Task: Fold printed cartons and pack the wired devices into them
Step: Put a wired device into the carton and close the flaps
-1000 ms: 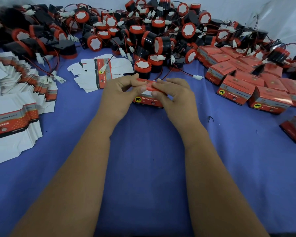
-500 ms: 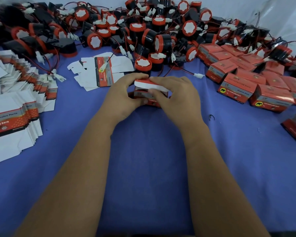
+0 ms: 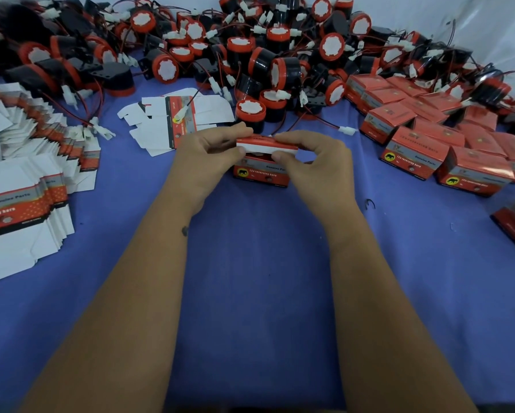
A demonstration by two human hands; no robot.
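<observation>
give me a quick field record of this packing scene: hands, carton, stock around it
left hand: pinches the carton lid's left end
right hand: pinches the lid's right end
carton: on the blue cloth, lid flap raised, not tucked
wired devices: heaped behind
flat cartons: stacked at left
packed cartons: grouped at right

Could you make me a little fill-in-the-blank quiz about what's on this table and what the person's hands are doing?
1. Both hands, left hand and right hand, hold the top flap of a red ____ at the table's middle.
2. The tablecloth is ____ in colour.
3. The flat unfolded cartons are stacked on the person's ____ side.
4. The finished boxes lie on the person's ____ side.

Missing words: carton; blue; left; right
</observation>
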